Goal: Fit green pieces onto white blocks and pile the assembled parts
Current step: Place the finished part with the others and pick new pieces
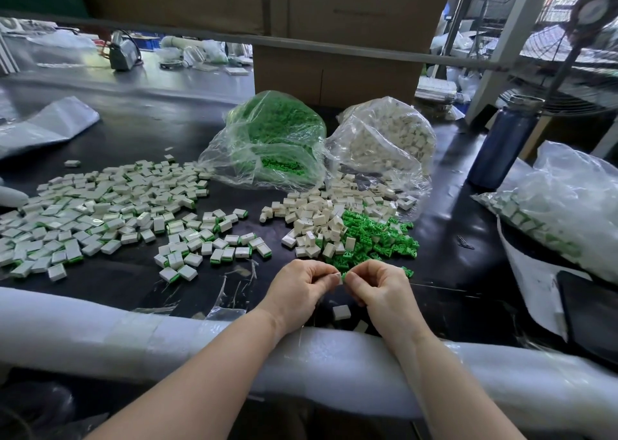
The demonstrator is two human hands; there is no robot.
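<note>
My left hand (pixel 301 286) and my right hand (pixel 378 286) meet fingertip to fingertip near the table's front edge. Between them they pinch a small white block (pixel 339 277) with a green piece (pixel 344 275) against it; most of both is hidden by the fingers. Just beyond the hands lie a heap of loose green pieces (pixel 378 235) and a heap of bare white blocks (pixel 317 219). A wide spread of assembled white-and-green parts (pixel 100 212) covers the table's left side. Two loose white blocks (pixel 341 312) lie under my right hand.
An open clear bag of green pieces (pixel 274 138) and one of white blocks (pixel 384 138) sit behind the heaps. A dark blue bottle (pixel 505 142) stands at the right. A bag of assembled parts (pixel 551 212) lies far right. White foam padding (pixel 133 336) lines the front edge.
</note>
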